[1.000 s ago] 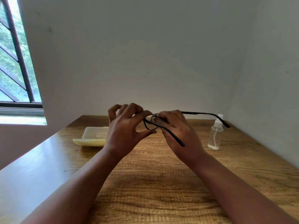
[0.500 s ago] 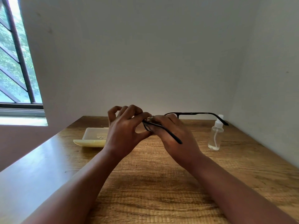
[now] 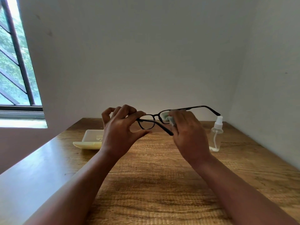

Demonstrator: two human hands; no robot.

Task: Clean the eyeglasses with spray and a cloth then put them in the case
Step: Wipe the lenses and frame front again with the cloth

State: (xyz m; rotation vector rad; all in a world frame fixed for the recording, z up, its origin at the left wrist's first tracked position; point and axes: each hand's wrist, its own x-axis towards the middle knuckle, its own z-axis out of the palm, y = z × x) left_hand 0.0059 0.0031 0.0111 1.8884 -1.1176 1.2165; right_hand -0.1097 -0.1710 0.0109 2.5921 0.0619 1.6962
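Left hand (image 3: 121, 130) pinches glasses (image 3: 146, 123) at hinge; right hand (image 3: 186, 129) grips cloth (image 3: 169, 118) on lens. Hard rubbing risks twisting frame, drop onto counter (image 3: 154, 184).

- I see soft daylight entering from the window (image 3: 14, 62) at left.
- Glare washes the worktop (image 3: 32, 168) there.
- My wide lens bends the edges.

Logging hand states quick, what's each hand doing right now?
Left hand: pinches the eyeglasses at the frame's left corner.
Right hand: grips the cloth against the other lens.
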